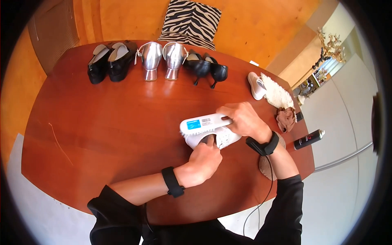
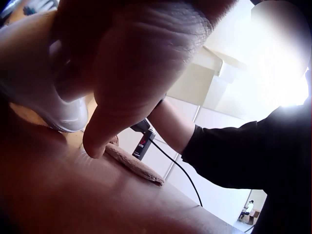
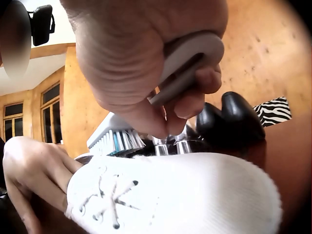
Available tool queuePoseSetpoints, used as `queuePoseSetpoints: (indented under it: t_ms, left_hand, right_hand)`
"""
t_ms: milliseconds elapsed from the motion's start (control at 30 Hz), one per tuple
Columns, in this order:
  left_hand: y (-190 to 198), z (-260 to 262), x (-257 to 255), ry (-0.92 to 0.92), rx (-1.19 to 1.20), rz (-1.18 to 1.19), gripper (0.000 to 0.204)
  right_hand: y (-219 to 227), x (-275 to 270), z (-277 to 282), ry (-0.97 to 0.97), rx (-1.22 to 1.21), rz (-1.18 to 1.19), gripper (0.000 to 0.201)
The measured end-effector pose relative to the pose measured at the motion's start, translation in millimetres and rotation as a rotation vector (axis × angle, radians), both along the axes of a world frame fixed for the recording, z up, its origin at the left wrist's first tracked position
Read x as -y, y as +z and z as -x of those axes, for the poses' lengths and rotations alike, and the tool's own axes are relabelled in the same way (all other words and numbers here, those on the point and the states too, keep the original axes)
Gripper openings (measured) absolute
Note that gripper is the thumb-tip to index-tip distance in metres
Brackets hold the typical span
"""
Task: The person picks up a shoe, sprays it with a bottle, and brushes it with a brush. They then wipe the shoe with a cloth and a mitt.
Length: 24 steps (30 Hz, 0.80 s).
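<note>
A white lace-up sneaker [image 1: 229, 139] is at mid-table, its laced front filling the lower right wrist view. My left hand [image 1: 201, 164] grips it at the opening, some fingers inside the shoe and hidden. My right hand [image 1: 244, 118] holds a white scrub brush [image 1: 212, 122] by its handle, fingers curled around it. The brush lies across the view above the sneaker, blue label up. Its white and blue bristles [image 3: 117, 141] face down beside the shoe's opening in the right wrist view.
Black loafers [image 1: 98, 67], silver heeled shoes [image 1: 151, 57] and black heels [image 1: 219, 72] line the far edge. To the right are another white sneaker [image 1: 256, 86], a fluffy white cloth [image 1: 277, 93], a brown cloth [image 1: 286, 119], a spray can [image 1: 308, 139] and an oval tan pad [image 1: 267, 168].
</note>
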<state>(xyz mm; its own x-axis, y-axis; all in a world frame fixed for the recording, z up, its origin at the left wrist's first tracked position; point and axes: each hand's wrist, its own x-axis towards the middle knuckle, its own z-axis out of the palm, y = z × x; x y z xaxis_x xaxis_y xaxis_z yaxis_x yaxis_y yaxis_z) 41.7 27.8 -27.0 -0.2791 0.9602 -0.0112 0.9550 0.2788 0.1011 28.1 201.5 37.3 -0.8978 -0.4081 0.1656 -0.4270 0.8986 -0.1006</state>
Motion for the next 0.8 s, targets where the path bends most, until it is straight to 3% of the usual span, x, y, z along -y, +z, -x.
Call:
queuePoseSetpoints:
  t_ms: [200, 433, 567, 667, 800]
  left_hand:
    - [1, -1, -2, 0.005, 0.010, 0.014, 0.034]
    - [-7, -2, -3, 0.024, -0.020, -0.017, 0.033]
    - [-6, 0, -3, 0.013, 0.026, -0.020, 0.032]
    - [-6, 0, -3, 0.004, 0.010, -0.017, 0.032]
    - [-5, 0, -3, 0.008, 0.010, -0.038, 0.030]
  right_hand:
    - [6, 25, 15, 0.083, 0.080, -0.157, 0.023]
    - [5, -4, 14, 0.090, 0.010, -0.209, 0.026]
    - [13, -29, -2, 0.023, 0.020, -0.184, 0.024]
    - [16, -48, -19, -0.154, 0.044, -0.254, 0.025]
    - [12, -84, -41, -0.193, -0.007, -0.209, 0.031]
